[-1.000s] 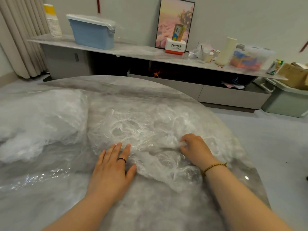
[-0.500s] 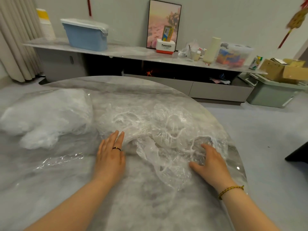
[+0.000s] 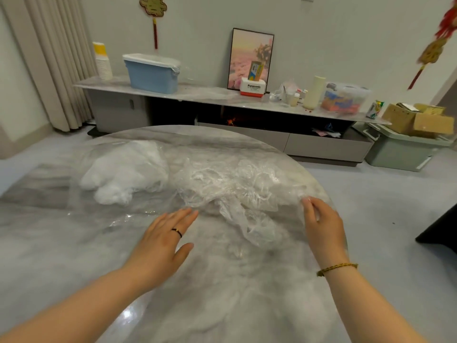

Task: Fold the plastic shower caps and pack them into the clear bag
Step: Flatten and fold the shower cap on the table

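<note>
I see my left hand (image 3: 164, 240) lying flat on the tabletop (image 3: 222, 305), fingers straight and together, their tips just at the near edge of the crumpled shower caps (image 3: 222, 184). My right hand (image 3: 324, 226) has its fingers curled, pinching the right edge of that clear heap close to the tabletop's rim. The clear bag (image 3: 123, 174), stuffed with white plastic, lies just left of the heap.

Soft, even indoor light, fairly bright, with barely a hard shadow. A small white glare spot sits on the table (image 3: 222, 305) at lower left. The clear bag (image 3: 123, 174) washes out pale. Wide-angle bending curves the curtain (image 3: 49, 58) at upper left, and the red ornament (image 3: 437, 43) at upper right smears with blur.
</note>
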Demonstrator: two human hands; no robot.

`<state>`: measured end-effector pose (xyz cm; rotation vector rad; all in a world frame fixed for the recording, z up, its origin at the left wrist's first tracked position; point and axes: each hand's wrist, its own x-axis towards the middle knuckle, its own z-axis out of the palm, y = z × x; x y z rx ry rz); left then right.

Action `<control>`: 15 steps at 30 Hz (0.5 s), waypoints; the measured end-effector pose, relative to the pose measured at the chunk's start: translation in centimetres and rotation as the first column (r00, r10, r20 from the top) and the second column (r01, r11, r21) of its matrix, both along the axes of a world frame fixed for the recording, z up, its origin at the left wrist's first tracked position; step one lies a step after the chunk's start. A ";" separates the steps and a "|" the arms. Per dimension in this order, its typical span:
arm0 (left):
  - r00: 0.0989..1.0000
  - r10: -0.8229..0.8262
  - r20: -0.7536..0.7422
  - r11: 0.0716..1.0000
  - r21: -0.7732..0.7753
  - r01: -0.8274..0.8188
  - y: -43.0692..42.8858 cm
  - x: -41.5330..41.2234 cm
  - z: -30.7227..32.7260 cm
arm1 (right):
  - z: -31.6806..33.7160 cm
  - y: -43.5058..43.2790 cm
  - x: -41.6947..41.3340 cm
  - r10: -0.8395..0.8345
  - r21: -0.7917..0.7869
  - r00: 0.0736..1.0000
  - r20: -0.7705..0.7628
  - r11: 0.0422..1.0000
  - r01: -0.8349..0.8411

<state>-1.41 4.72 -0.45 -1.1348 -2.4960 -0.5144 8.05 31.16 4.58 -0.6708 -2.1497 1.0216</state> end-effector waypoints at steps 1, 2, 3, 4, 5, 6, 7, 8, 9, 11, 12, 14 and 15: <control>1.000 -0.027 -0.010 1.000 0.008 0.027 -0.4 0.8 0.5 | 0.1 -1.6 0.2 0.078 0.050 0.997 -0.027 0.996 -0.077; 0.998 -0.052 -0.036 0.998 0.023 0.053 -0.8 1.6 0.7 | 0.1 -3.2 0.5 0.155 0.129 0.987 -0.048 0.981 -0.148; 0.995 -0.074 -0.063 0.996 0.041 0.076 -1.3 2.2 0.8 | -0.2 -4.8 0.6 0.226 0.235 0.973 -0.055 0.950 -0.207; 0.991 -0.091 -0.095 0.993 0.059 0.097 -1.9 2.9 0.7 | -0.6 -6.4 0.8 0.296 0.327 0.954 -0.048 0.907 -0.265; 0.987 -0.104 -0.120 0.991 0.073 0.114 -2.6 3.4 0.4 | -1.4 -7.8 1.0 0.368 0.399 0.929 -0.040 0.858 -0.322; 0.983 -0.116 -0.141 0.987 0.093 0.129 -3.3 3.8 -0.1 | -2.3 -9.2 1.4 0.451 0.448 0.892 -0.019 0.802 -0.396; 0.981 -0.124 -0.152 0.982 0.121 0.143 -3.7 3.9 -0.4 | -3.3 -10.2 1.6 0.529 0.472 0.849 0.019 0.743 -0.474; 0.980 -0.127 -0.152 0.978 0.144 0.149 -4.2 4.0 -0.7 | -4.2 -11.2 1.8 0.585 0.483 0.808 0.071 0.689 -0.541; 0.980 -0.128 -0.151 0.978 0.148 0.151 -4.6 3.9 -1.0 | -5.2 -11.9 1.9 0.625 0.489 0.771 0.122 0.638 -0.595; 0.973 -0.137 -0.185 0.983 0.093 0.157 -5.1 3.8 -2.0 | -6.9 -12.4 2.2 0.664 0.466 0.717 0.213 0.576 -0.672; 0.968 -0.148 -0.201 0.987 0.032 0.158 -5.3 3.7 -2.6 | -7.5 -12.4 2.4 0.658 0.453 0.702 0.271 0.557 -0.696; 0.962 -0.190 -0.197 0.976 -0.146 0.163 -5.6 3.8 -4.0 | -8.0 -12.4 2.4 0.632 0.377 0.661 0.405 0.542 -0.751; 0.964 -0.200 -0.176 0.962 -0.220 0.159 -5.7 3.7 -4.6 | -7.8 -12.4 2.5 0.631 0.309 0.636 0.443 0.559 -0.770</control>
